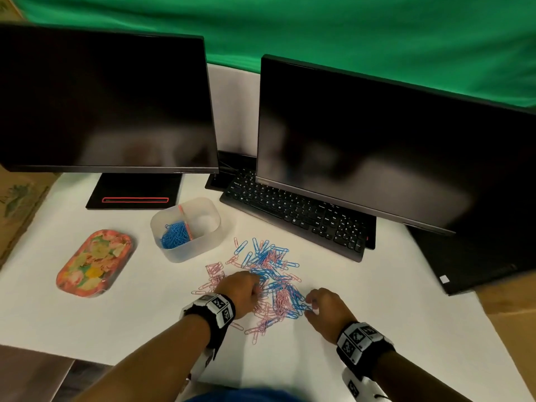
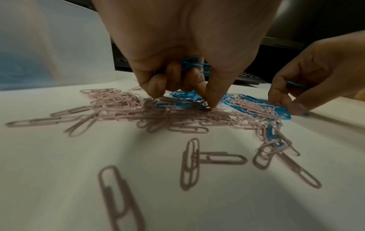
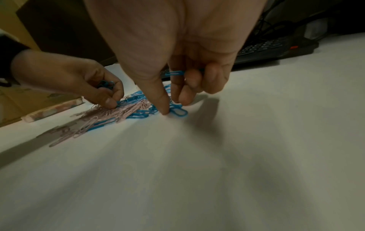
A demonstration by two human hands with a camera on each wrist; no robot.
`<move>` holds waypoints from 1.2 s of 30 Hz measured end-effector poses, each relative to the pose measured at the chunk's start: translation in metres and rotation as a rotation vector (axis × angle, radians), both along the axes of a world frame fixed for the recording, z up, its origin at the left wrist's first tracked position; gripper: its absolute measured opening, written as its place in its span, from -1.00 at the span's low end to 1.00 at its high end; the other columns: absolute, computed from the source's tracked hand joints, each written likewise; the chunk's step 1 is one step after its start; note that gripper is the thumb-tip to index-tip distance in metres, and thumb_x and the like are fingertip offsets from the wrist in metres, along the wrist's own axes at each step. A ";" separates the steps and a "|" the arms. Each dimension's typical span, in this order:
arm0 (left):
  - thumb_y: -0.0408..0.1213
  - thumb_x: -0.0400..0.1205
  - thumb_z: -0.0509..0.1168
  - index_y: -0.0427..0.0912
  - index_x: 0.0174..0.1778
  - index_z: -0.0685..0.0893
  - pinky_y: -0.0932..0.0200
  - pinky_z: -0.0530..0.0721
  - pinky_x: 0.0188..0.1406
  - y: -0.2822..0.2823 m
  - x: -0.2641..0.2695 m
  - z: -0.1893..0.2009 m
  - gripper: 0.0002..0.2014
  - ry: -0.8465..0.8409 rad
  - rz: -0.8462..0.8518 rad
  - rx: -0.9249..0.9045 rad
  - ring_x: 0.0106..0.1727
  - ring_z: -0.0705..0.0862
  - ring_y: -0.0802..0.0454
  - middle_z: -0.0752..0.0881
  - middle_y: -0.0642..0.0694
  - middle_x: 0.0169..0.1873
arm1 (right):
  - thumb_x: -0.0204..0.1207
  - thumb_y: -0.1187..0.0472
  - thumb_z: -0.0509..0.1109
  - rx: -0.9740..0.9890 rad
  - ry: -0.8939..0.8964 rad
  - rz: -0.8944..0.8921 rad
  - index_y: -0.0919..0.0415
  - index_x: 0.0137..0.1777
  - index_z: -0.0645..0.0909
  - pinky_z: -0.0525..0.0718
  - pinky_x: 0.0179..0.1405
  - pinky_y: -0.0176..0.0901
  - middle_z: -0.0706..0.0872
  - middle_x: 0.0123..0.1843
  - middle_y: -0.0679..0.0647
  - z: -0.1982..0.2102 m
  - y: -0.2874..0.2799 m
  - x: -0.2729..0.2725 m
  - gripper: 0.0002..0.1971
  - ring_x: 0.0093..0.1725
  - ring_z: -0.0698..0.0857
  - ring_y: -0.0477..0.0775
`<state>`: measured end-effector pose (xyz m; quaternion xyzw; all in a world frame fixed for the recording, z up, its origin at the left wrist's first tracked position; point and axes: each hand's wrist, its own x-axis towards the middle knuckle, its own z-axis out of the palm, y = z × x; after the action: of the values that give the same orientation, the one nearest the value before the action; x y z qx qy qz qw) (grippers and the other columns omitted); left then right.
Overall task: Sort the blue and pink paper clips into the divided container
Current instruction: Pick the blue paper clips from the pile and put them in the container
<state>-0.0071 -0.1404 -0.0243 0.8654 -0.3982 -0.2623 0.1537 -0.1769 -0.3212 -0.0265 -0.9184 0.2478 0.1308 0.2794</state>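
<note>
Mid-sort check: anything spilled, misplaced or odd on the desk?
Nothing damaged. The mixed pile of paper clips is spread loosely on the white desk, as expected. One pink clip rests on the divider of the container, above the blue clips; the other compartment looks empty.

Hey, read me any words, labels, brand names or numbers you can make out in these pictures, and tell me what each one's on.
No text reads clearly.
Keyboard: key legends too small and blurred.
Wrist bands: black and white square marker patterns, no letters.
Right monitor: small white sticker at its lower corner, unreadable.
Left monitor: no brand legible.
</note>
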 end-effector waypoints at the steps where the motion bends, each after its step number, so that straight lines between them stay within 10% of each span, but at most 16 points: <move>1: -0.27 0.50 0.24 -0.01 -0.20 0.61 0.16 0.59 -0.16 0.001 0.001 0.000 -0.93 0.023 0.017 -0.019 -0.15 0.63 -0.01 0.64 0.04 -0.19 | 0.53 0.12 0.34 -0.015 0.009 0.010 0.10 0.18 0.63 0.51 0.07 -0.23 0.60 0.06 0.02 0.000 0.001 0.002 -0.75 0.13 0.62 0.08; 10: -0.40 0.53 0.33 -0.13 -0.28 0.62 0.20 0.67 -0.15 0.007 0.007 0.006 -0.89 0.299 0.238 -0.239 -0.28 0.70 0.03 0.74 -0.13 -0.32 | 0.55 0.21 0.23 -0.072 0.098 0.061 0.18 0.00 0.66 0.41 -0.12 -0.24 0.67 0.07 0.15 0.003 0.006 0.010 -0.82 0.09 0.63 0.16; 15: -0.53 0.52 0.30 -0.13 -0.22 0.67 0.34 0.61 -0.07 0.009 0.011 0.005 -0.81 0.404 0.324 -0.326 -0.33 0.69 0.41 0.72 0.02 -0.29 | 0.47 0.34 0.22 -0.051 0.112 0.018 0.20 0.07 0.63 0.40 -0.16 -0.29 0.72 0.09 0.16 0.003 0.008 0.016 -0.77 0.08 0.67 0.20; 19: -0.55 0.55 0.32 -0.20 0.04 0.71 0.47 0.65 -0.08 0.010 0.014 0.009 -0.77 0.549 0.438 -0.335 -0.15 0.78 0.03 0.73 -0.05 -0.33 | 0.45 0.38 0.21 -0.045 0.141 -0.021 0.22 0.12 0.64 0.40 -0.17 -0.33 0.73 0.11 0.18 0.003 0.010 0.018 -0.71 0.03 0.67 0.17; 22: -0.54 0.58 0.31 -0.25 0.01 0.74 0.66 0.52 -0.25 0.012 0.018 0.017 -0.82 0.623 0.475 -0.340 -0.14 0.70 0.21 0.75 -0.05 -0.15 | 0.45 0.38 0.23 -0.032 0.160 -0.041 0.23 0.03 0.65 0.44 -0.17 -0.31 0.74 0.06 0.17 0.002 0.009 0.017 -0.77 0.04 0.68 0.19; 29: -0.37 0.67 0.25 -0.29 -0.17 0.66 0.28 0.21 -0.56 0.024 0.028 0.032 -0.86 0.928 0.704 -0.455 -0.55 0.34 0.07 0.64 -0.13 -0.39 | 0.59 0.19 0.26 -0.055 0.230 -0.002 0.19 -0.05 0.66 0.40 -0.22 -0.36 0.68 0.04 0.11 0.011 -0.005 0.015 -0.85 0.13 0.67 0.13; 36: -0.38 0.71 0.16 -0.26 -0.04 0.63 0.20 0.32 -0.51 0.045 0.046 0.057 -0.86 1.082 0.897 -0.712 -0.45 0.47 0.03 0.55 -0.12 -0.41 | 0.40 0.42 0.38 0.493 0.102 -0.179 0.18 -0.38 0.71 0.37 -0.56 -0.31 0.68 -0.41 0.02 0.071 0.004 0.071 -0.80 -0.56 0.44 -0.08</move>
<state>0.0387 -0.0957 0.0331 0.5943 0.0589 -0.4166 0.6854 -0.1061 -0.3168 0.0440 -0.7893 0.3024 0.2083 0.4921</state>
